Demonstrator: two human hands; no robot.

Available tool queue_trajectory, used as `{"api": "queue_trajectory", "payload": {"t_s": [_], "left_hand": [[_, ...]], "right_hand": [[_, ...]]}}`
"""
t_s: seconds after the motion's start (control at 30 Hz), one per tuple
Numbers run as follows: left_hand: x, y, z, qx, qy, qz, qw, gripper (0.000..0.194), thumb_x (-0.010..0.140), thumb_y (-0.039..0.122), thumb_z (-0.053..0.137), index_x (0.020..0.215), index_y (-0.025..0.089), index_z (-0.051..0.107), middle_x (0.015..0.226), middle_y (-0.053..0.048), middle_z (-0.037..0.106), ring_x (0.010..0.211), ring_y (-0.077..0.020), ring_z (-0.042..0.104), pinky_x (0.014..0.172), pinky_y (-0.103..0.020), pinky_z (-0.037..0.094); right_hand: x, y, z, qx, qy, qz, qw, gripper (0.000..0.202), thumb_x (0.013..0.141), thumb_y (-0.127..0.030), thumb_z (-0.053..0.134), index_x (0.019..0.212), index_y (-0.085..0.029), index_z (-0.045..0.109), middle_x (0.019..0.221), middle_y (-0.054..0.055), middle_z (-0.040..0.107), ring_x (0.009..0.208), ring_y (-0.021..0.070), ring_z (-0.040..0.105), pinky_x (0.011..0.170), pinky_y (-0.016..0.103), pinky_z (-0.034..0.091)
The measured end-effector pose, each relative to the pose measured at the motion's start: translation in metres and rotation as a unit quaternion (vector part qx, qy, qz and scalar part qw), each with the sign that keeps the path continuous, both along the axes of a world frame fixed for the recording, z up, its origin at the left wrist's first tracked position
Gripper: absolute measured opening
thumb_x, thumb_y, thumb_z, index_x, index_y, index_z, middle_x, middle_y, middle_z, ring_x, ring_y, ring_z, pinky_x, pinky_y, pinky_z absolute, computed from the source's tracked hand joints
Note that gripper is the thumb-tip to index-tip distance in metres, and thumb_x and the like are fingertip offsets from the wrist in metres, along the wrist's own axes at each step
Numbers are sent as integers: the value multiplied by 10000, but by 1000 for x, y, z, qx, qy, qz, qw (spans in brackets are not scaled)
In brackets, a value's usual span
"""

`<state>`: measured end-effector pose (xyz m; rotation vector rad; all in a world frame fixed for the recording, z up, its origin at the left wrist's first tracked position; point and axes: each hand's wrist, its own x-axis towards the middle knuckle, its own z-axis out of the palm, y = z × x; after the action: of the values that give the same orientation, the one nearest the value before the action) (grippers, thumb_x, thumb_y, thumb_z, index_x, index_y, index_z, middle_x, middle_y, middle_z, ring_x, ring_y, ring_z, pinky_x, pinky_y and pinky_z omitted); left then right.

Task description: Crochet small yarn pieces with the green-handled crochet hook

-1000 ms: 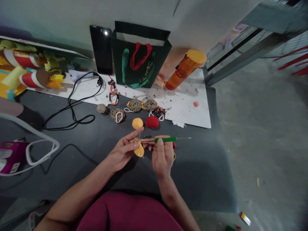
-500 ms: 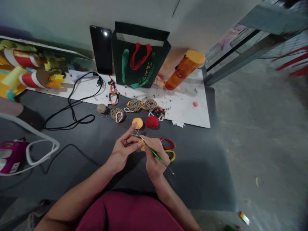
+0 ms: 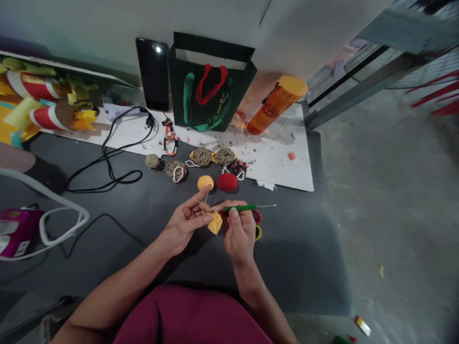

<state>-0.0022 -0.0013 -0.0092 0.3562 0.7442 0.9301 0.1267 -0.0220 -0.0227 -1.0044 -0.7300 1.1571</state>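
Note:
My left hand [image 3: 184, 224] pinches the top edge of a small yellow crochet piece [image 3: 215, 223], which hangs below the fingertips. Its index finger is stretched out with yellow yarn running over it. In my right hand [image 3: 241, 234] lies a green-handled crochet hook [image 3: 242, 208], held nearly level, one metal end pointing right and the other at the yellow piece. A yellow yarn ball [image 3: 205, 183] sits just beyond my left index finger. Beside it rests a red yarn ball [image 3: 227, 182]. Scissors with red and yellow handles [image 3: 258, 232] are partly hidden behind my right hand.
Brown crochet rosettes [image 3: 202, 156] and a beige yarn ball [image 3: 152, 161] lie farther back. A phone [image 3: 153, 74], a dark green paper bag [image 3: 211, 86] and an orange bottle [image 3: 274, 107] stand along the wall. A black cable [image 3: 107, 162] loops at left.
My right hand has turned, swinging the crochet hook from a slant to nearly level. The yellow crochet piece shows more fully now, and the scissors are more covered.

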Motion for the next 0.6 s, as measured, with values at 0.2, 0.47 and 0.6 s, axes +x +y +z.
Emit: {"api": "queue_trajectory", "payload": {"t_s": [0.2,0.47,0.6], "left_hand": [[-1,1,1,5,3,1,1000,546,636,171,862,1163,248,736,752,24,633,700,-86,541,737,-239,427],[-1,3,3,17,38,6,999,565,617,182,873,1162,248,738,744,23,615,684,-81,524,707,-230,431],[-2,3,1,50,68,11,996,567,637,185,860,1185,245,726,741,25,608,690,-80,530,716,-223,446]], "right_hand": [[11,-1,-6,4,-98,-4,995,138,953,-370,534,934,-243,581,800,10,675,698,165,672,631,311,553],[21,-5,-10,32,-206,1,978,162,1000,-356,436,984,-241,548,844,30,667,783,180,666,696,338,541],[22,-3,-1,74,-220,11,973,120,1005,-314,437,993,-251,538,830,31,685,840,204,675,721,366,535]]}}
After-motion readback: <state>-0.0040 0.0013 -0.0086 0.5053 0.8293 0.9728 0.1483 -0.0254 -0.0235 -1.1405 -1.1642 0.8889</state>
